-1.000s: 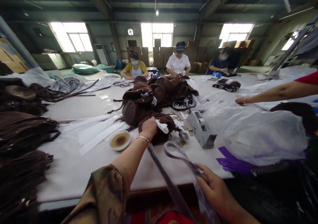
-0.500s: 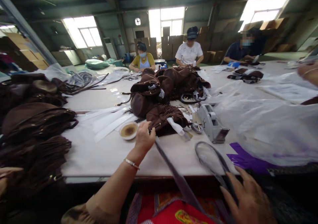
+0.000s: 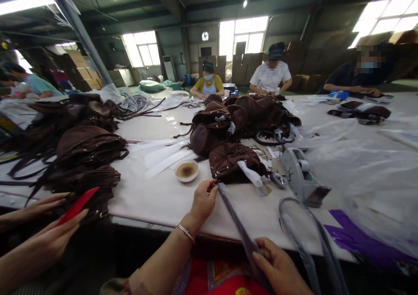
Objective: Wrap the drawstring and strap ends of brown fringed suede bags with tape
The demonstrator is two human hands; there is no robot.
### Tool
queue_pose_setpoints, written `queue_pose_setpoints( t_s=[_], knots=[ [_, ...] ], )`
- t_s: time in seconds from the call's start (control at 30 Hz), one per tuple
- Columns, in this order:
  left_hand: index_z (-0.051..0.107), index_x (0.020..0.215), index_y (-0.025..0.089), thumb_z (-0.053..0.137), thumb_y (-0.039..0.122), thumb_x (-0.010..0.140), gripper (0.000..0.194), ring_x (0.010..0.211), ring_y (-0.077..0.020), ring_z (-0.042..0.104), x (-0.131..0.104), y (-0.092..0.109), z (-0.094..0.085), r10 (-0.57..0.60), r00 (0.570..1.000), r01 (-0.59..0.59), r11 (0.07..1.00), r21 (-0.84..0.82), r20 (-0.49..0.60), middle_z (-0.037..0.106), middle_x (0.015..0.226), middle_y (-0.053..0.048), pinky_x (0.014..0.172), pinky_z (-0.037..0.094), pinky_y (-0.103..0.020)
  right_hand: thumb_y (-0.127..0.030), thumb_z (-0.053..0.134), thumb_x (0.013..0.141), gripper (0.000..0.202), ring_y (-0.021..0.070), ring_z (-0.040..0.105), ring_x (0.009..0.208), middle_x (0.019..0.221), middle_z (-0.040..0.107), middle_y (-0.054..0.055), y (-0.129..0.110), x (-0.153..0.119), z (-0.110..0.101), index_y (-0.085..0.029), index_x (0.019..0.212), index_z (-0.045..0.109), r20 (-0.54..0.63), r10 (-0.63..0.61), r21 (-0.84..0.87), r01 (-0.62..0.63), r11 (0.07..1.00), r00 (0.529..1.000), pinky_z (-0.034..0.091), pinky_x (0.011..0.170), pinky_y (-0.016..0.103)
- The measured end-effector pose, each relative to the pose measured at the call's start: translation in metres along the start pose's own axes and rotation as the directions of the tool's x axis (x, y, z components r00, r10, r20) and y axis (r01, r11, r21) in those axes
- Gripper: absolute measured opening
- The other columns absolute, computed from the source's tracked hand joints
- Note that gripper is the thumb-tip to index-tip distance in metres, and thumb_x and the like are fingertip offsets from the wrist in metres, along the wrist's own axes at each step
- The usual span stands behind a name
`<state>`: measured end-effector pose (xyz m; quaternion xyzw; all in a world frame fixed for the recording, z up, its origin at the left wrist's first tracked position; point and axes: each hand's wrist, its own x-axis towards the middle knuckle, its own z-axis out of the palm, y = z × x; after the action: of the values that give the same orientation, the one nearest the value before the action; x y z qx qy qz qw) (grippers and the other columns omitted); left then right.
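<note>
My left hand (image 3: pixel 203 202) pinches the upper end of a plastic-wrapped bag strap (image 3: pixel 237 225), just in front of a brown fringed bag (image 3: pixel 225 163). Lower down, my right hand (image 3: pixel 277 264) has its thumb and fingers closed around the same strap, near the table edge. Clear wrapping covers the strap, and a looped length of similar wrapped strap (image 3: pixel 308 238) curves over the edge at the right. White paper (image 3: pixel 251 173) sticks out of the fringed bag. To the left of it stands a small dish of brown liquid (image 3: pixel 187 171).
Brown bags are piled mid-table (image 3: pixel 248 112) and at the left (image 3: pixel 88 144). A grey tape dispenser (image 3: pixel 302 179) stands right, beside plastic sheeting (image 3: pixel 365 164) and a purple piece (image 3: pixel 355 236). A co-worker's hands (image 3: pixel 55 238) hold a red flat item (image 3: pixel 78 204) at left. Several people work around.
The view has swung left. My right hand has gone from open fingers by the strap loop to gripping the strap below my left hand. A co-worker's hands with a red item now show at left.
</note>
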<state>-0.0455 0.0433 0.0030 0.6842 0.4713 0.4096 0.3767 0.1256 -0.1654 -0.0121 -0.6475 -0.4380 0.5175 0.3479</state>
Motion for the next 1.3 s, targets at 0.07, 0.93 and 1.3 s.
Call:
queue_pose_setpoints(
  t_s=[0.07,0.93,1.3],
  knots=[
    [0.066,0.103,0.017,0.060,0.021,0.085,0.019,0.084,-0.0169,0.064,0.004,-0.003,-0.002,0.109,0.994,-0.107,0.990,0.090,-0.008,0.068,0.092,-0.006,0.081,0.053,-0.032,-0.052,0.050,0.086,0.037,0.0164,0.060,0.065,0.072,0.065,0.000,-0.002,0.001,-0.002,-0.018,0.099,0.058,0.002,0.014,0.060,-0.014,0.998,1.000,0.043,0.058,0.025],
    [0.052,0.089,0.019,0.041,0.007,0.089,0.017,0.097,-0.0201,0.058,0.025,-0.006,-0.006,0.354,0.935,-0.328,0.869,0.371,-0.004,0.060,0.099,-0.010,0.089,0.051,-0.036,-0.048,0.059,0.079,0.069,0.0269,0.070,0.096,0.105,0.071,0.012,-0.024,0.018,0.000,-0.014,0.138,0.043,-0.083,0.031,-0.156,-0.044,0.987,0.996,0.056,0.082,0.036],
    [0.049,0.083,0.021,0.044,0.012,0.089,0.012,0.082,-0.0213,0.058,0.036,-0.012,-0.002,0.267,0.963,-0.210,0.846,0.489,-0.048,0.059,0.085,-0.008,0.079,0.050,-0.036,-0.016,0.041,0.087,0.045,0.0291,0.067,0.098,0.111,0.066,0.015,-0.028,0.022,0.000,-0.016,0.130,0.052,-0.104,-0.502,-0.874,0.162,0.458,0.859,0.056,0.081,0.040]
  ],
)
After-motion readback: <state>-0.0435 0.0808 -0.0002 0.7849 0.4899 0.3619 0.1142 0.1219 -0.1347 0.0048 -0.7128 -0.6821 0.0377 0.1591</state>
